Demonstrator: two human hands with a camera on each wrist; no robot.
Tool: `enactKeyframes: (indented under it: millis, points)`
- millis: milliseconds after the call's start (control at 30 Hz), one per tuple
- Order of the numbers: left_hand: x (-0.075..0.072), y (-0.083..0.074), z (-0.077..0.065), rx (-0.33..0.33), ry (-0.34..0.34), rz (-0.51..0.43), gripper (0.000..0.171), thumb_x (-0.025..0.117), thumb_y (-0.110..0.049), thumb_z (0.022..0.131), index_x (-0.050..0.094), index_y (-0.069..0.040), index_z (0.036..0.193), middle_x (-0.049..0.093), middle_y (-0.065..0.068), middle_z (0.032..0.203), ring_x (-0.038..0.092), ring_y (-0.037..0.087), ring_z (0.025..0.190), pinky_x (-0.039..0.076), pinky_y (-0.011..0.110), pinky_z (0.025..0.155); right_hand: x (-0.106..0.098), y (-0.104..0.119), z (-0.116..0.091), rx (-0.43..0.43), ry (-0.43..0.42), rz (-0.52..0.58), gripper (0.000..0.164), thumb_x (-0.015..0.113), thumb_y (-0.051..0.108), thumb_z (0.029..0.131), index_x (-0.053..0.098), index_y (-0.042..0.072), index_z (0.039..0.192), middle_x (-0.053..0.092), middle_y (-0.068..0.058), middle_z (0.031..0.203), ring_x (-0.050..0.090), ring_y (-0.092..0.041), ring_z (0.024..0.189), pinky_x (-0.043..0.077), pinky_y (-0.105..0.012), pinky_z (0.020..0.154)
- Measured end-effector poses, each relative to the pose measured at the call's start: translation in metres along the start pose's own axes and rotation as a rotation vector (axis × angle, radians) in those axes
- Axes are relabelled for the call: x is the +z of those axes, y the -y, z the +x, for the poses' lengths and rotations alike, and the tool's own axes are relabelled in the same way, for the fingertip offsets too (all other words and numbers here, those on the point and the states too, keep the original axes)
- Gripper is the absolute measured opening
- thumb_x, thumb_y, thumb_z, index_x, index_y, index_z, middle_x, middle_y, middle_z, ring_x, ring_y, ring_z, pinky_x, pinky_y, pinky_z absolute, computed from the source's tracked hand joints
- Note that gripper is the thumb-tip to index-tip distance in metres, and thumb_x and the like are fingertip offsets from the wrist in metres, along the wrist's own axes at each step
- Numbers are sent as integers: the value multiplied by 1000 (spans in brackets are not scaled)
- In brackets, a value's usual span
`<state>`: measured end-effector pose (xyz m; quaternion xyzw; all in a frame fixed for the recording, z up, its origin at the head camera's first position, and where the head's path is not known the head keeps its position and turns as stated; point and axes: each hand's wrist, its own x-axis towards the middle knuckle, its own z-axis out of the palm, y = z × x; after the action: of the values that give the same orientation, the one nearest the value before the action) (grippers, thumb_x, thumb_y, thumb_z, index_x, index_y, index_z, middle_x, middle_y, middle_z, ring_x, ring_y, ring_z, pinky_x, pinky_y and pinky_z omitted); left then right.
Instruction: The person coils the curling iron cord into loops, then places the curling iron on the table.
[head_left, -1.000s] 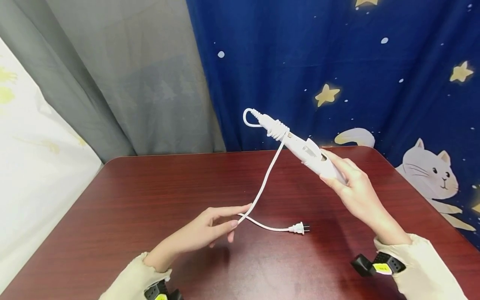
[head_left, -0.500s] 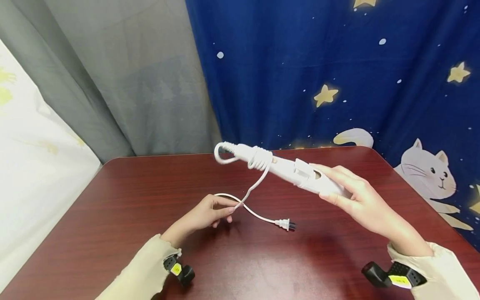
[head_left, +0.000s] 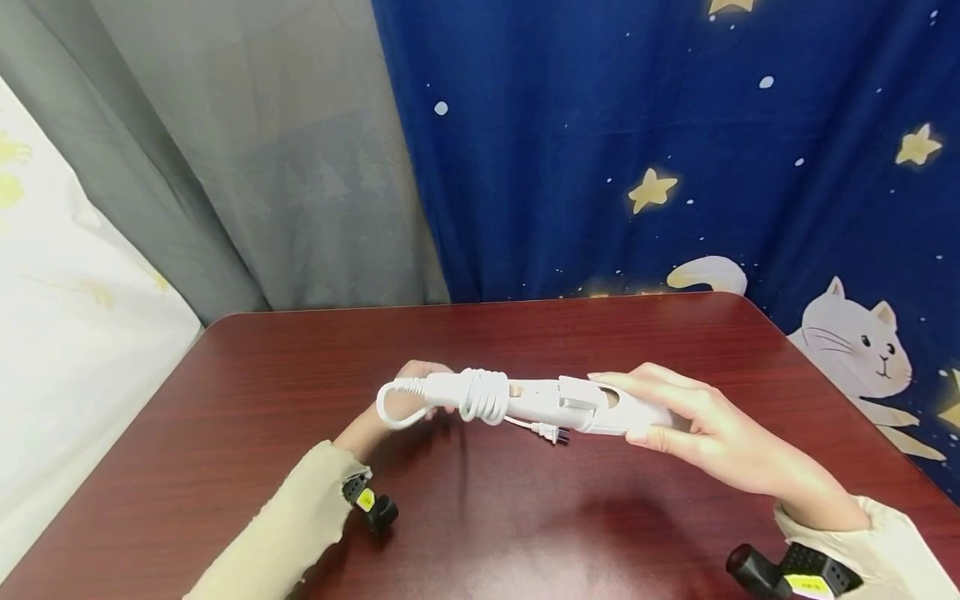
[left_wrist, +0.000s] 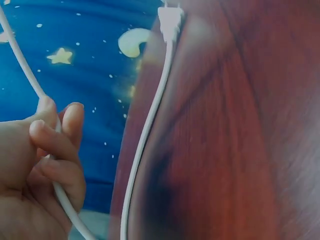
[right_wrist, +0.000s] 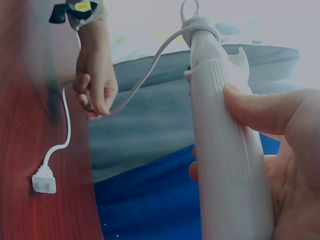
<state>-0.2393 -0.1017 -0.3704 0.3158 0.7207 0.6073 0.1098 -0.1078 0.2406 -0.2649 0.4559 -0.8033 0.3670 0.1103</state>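
Note:
My right hand (head_left: 705,425) grips one end of a white corded appliance (head_left: 538,403), long and slim like a hair iron, held nearly level above the table. Its thumb lies along the ribbed body (right_wrist: 220,130) in the right wrist view. Several turns of cord (head_left: 483,397) wrap the appliance's far end, beside a small loop. Partly hidden behind that end in the head view, my left hand (left_wrist: 35,170) pinches the cord with curled fingers. A free length of cord (left_wrist: 145,130) trails to the two-pin plug (right_wrist: 44,181).
Beneath everything is a dark red wooden table (head_left: 300,358) with rounded far corners. A grey curtain (head_left: 262,150) and a blue starry curtain (head_left: 570,142) hang behind it. White cloth (head_left: 82,308) borders the left side.
The appliance has come down from a steep tilt to nearly level and shifted left. My left hand has moved left and slightly back along with the cord, and the plug has slid left.

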Motion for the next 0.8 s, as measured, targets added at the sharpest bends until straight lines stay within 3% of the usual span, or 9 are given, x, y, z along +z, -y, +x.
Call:
enactKeyframes:
  millis: [33, 67, 133, 233, 300, 400, 500, 667, 800]
  points:
    - [-2, -1, 3, -1, -21, 24, 18, 64, -21, 84, 68, -4, 80, 62, -1, 62, 52, 4, 52, 43, 20, 46, 1, 0, 0, -4, 10, 1, 59, 65, -8, 75, 50, 6, 130, 55, 3, 108, 49, -10, 92, 38, -22, 74]
    - [-1, -9, 3, -44, -117, 208, 22, 67, -24, 83, 68, -4, 74, 59, -3, 57, 51, 5, 50, 41, 21, 44, 1, 0, 0, -6, 21, 0, 59, 65, -7, 76, 50, 7, 130, 54, 3, 108, 49, -10, 92, 39, -22, 74]
    - [-3, -18, 7, -111, -194, 379, 31, 67, -31, 83, 69, -4, 69, 58, -2, 54, 52, 7, 52, 39, 23, 45, 1, -1, 0, -8, 46, -4, 58, 65, -5, 77, 50, 8, 131, 54, 4, 108, 49, -9, 92, 39, -22, 74]
    - [-10, -28, 11, -144, -236, 434, 32, 70, -33, 81, 70, -2, 71, 58, 5, 55, 51, 12, 51, 37, 24, 44, 2, -3, -2, -10, 68, -25, 57, 66, -2, 78, 50, 9, 131, 53, 6, 108, 49, -7, 91, 39, -21, 73]
    - [-16, -34, 15, -108, -251, 466, 28, 71, -29, 81, 70, -2, 73, 57, 9, 57, 47, 11, 51, 34, 23, 43, 3, -4, -2, -7, 83, -32, 57, 66, -1, 78, 50, 11, 131, 53, 7, 107, 49, -7, 91, 39, -21, 72]
    - [-23, -42, 22, -21, -231, 492, 19, 69, -20, 83, 71, -1, 82, 64, 8, 69, 50, 8, 59, 40, 22, 50, 3, -4, -2, -7, 102, -54, 56, 68, 3, 79, 50, 13, 131, 53, 9, 106, 48, -5, 90, 39, -20, 71]
    - [-28, -50, 27, 36, -152, 475, 17, 65, -12, 85, 71, 2, 92, 68, 10, 83, 58, 8, 71, 46, 20, 60, 5, -4, -2, -22, 133, -64, 55, 67, 5, 79, 51, 15, 131, 53, 11, 105, 48, -4, 89, 39, -19, 71]
    - [-30, -60, 30, -18, -37, 426, 17, 62, -15, 88, 71, -2, 95, 65, 13, 69, 55, 13, 52, 40, 20, 45, 9, -4, -1, -51, 198, -54, 52, 66, 9, 82, 51, 17, 131, 52, 13, 103, 48, -3, 88, 39, -18, 71]
    - [-28, -70, 30, -45, -51, 465, 18, 65, -21, 87, 72, -4, 87, 64, 5, 60, 49, 11, 48, 33, 22, 44, 12, -5, -1, -72, 244, -80, 48, 65, 16, 84, 52, 19, 130, 52, 15, 101, 48, 0, 86, 39, -17, 70]
